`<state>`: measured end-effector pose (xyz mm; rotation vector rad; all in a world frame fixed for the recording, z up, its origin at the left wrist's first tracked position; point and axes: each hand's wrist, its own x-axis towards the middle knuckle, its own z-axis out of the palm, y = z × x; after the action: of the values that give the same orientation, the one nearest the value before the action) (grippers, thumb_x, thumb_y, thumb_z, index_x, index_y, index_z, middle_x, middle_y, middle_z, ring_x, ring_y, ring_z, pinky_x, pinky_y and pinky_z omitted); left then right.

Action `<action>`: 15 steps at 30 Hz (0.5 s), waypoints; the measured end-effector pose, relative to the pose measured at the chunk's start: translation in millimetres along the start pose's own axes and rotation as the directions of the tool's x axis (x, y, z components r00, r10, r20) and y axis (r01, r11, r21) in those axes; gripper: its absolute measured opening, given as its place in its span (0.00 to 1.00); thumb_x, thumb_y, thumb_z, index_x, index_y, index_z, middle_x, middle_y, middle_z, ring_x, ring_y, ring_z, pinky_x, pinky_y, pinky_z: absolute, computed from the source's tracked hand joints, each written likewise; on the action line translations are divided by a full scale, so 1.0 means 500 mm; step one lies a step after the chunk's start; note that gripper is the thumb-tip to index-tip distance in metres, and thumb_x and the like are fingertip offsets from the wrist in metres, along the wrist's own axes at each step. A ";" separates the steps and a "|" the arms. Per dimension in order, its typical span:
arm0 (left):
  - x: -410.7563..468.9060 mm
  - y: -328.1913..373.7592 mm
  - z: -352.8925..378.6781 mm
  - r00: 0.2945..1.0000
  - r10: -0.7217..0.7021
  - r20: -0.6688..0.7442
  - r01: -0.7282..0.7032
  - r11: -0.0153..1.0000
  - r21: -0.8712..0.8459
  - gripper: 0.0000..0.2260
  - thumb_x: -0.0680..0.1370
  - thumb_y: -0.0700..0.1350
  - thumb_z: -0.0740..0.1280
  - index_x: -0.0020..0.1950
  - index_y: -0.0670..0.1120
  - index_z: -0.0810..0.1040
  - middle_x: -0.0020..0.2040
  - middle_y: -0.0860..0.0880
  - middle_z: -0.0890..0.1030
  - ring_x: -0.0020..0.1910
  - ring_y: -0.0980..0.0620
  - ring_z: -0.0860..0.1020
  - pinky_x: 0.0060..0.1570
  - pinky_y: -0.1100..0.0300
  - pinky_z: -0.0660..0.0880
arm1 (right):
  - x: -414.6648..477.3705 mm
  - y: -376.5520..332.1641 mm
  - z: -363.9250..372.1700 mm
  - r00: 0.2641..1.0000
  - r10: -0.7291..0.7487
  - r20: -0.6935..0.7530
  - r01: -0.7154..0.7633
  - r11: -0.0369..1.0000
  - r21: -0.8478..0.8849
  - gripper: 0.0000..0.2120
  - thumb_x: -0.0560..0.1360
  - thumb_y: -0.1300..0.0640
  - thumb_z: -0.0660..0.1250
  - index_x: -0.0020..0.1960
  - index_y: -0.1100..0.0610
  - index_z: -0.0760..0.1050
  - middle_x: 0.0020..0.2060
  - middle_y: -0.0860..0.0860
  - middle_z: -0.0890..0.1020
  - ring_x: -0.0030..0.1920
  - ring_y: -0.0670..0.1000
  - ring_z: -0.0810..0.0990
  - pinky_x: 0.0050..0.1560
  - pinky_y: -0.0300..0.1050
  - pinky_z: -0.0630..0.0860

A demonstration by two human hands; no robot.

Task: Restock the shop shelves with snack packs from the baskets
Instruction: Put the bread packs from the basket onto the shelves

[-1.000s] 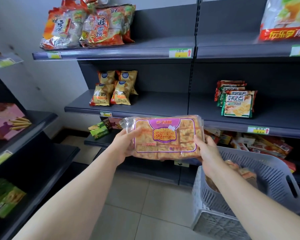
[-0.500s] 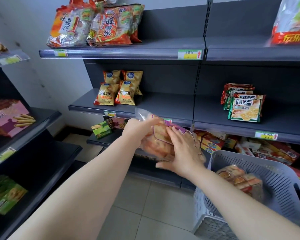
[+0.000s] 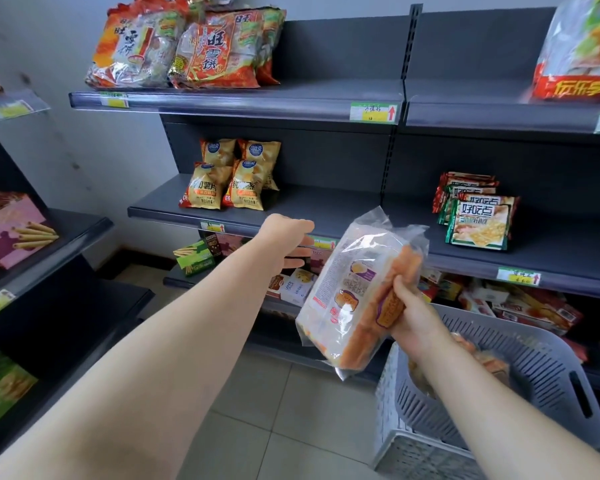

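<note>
A clear-wrapped pack of orange biscuits point(image 3: 354, 292) with a purple label stands on end in the air, its printed back toward me. My right hand point(image 3: 413, 313) grips its lower right edge, just above the grey basket point(image 3: 541, 368). My left hand point(image 3: 288, 244) is off the pack, fingers straight, stretched toward the front edge of the middle shelf point(image 3: 326, 206). More snack packs point(image 3: 492, 365) lie inside the basket, partly hidden by my right arm.
Yellow chip bags point(image 3: 222, 181) and green-edged cracker packs point(image 3: 478, 220) sit on the middle shelf with a bare stretch between them. Orange rice-cracker bags point(image 3: 187, 46) fill the top shelf. Boxed snacks point(image 3: 520, 306) crowd the lower shelf. A second shelving unit point(image 3: 49, 244) stands at left.
Both hands held the pack flat a second ago. The left hand has let go and reached toward the shelf; the right hand has turned the pack upright, its back facing me.
</note>
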<state>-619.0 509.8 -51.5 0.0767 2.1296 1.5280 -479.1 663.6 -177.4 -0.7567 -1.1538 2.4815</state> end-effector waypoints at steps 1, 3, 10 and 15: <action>-0.002 -0.004 0.002 1.000 -0.001 0.029 0.000 1.000 0.018 0.19 0.79 0.51 0.68 0.66 0.44 0.73 0.53 0.46 0.84 0.49 0.49 0.82 0.49 0.53 0.80 | -0.002 -0.004 0.006 0.999 -0.032 0.001 0.032 0.999 -0.039 0.16 0.80 0.52 0.61 0.68 0.48 0.73 0.57 0.53 0.83 0.58 0.56 0.80 0.48 0.54 0.78; -0.001 -0.011 0.007 0.989 -0.011 0.148 0.004 0.999 0.047 0.31 0.72 0.62 0.70 0.68 0.45 0.72 0.54 0.47 0.84 0.52 0.47 0.82 0.54 0.48 0.79 | -0.007 -0.006 0.022 0.989 -0.146 -0.004 0.141 0.962 -0.234 0.16 0.80 0.55 0.64 0.67 0.48 0.73 0.56 0.51 0.83 0.59 0.56 0.80 0.53 0.52 0.76; -0.002 -0.049 0.048 0.950 -0.179 0.254 0.166 0.983 0.074 0.50 0.50 0.67 0.81 0.66 0.45 0.74 0.57 0.42 0.83 0.54 0.40 0.83 0.55 0.45 0.79 | -0.030 0.027 0.061 0.717 -0.510 0.475 0.540 -0.024 -0.841 0.28 0.74 0.56 0.71 0.72 0.44 0.68 0.66 0.41 0.74 0.67 0.43 0.70 0.68 0.41 0.63; 0.020 -0.086 0.038 0.996 -0.088 0.002 0.088 0.994 -0.072 0.31 0.63 0.45 0.80 0.60 0.43 0.70 0.52 0.42 0.80 0.49 0.40 0.82 0.50 0.44 0.81 | -0.030 -0.028 0.065 0.917 -0.244 0.317 0.397 0.453 -0.798 0.29 0.72 0.51 0.74 0.71 0.44 0.70 0.68 0.43 0.73 0.70 0.46 0.69 0.69 0.47 0.67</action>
<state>-609.1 513.9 -98.2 -0.0426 2.0485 1.5509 -485.1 645.3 -144.0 -0.4465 -2.3925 1.5378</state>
